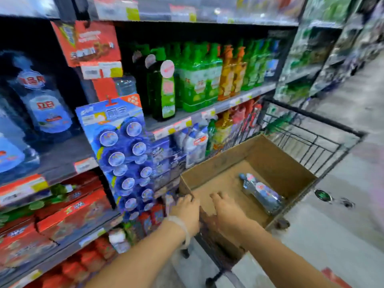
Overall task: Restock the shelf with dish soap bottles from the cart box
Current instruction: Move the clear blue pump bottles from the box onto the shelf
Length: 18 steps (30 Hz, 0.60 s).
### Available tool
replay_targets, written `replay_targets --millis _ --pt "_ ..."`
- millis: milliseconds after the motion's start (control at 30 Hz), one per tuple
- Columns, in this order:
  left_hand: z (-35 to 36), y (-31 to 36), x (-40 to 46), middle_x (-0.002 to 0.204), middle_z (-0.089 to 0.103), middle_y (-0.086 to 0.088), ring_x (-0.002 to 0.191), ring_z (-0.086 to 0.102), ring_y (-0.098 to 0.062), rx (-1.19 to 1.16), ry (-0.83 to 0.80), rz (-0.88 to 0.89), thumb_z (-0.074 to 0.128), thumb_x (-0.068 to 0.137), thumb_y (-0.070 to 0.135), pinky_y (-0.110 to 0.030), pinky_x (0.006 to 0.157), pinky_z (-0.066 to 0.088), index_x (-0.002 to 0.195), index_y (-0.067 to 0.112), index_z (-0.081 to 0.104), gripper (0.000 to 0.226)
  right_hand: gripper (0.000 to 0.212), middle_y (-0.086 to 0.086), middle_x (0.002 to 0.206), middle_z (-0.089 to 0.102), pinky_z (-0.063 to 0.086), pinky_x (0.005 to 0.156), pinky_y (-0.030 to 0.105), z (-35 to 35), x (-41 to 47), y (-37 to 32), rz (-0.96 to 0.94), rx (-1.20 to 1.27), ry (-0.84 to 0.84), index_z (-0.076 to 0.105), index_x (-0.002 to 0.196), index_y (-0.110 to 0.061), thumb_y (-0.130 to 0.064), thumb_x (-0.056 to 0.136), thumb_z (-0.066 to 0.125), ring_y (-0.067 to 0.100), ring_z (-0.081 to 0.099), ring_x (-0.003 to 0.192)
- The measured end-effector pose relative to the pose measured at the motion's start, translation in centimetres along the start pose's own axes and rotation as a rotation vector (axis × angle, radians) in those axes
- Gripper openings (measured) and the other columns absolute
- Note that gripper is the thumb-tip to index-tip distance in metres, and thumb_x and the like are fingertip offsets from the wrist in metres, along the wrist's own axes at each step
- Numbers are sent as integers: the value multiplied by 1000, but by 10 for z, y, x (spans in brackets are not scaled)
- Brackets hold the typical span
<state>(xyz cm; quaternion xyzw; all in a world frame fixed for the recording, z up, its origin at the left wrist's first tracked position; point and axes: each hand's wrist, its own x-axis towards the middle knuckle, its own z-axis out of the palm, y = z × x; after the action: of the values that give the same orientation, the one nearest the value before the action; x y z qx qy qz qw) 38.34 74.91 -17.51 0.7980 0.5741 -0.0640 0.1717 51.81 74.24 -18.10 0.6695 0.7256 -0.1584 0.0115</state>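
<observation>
flanking stocked shelves — wire cart, cardboard box

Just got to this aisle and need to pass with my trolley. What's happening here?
A person is restocking dish soap from a cardboard box in a cart. The left hand grips the box's near edge, the right hand reaches inside. One bottle lies flat in the box.
</observation>
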Motion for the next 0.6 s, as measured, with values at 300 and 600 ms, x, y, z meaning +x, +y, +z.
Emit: replay_targets --millis 300,600 --pt "47 126 63 144 30 -9 136 27 -30 -35 -180 3 57 89 21 -42 109 33 137 16 33 54 52 13 138 35 39 103 41 -10 -7 148 117 37 -108 34 135 -10 -26 90 57 34 36 127" --pt "38 147 151 145 34 -8 135 31 -28 -93 -140 -10 60 88 29 -39 107 34 138 16 35 58 60 14 142 33 38 104 43 -19 48 198 181 95 -126 33 138 -12 -28 88 61 33 36 129"
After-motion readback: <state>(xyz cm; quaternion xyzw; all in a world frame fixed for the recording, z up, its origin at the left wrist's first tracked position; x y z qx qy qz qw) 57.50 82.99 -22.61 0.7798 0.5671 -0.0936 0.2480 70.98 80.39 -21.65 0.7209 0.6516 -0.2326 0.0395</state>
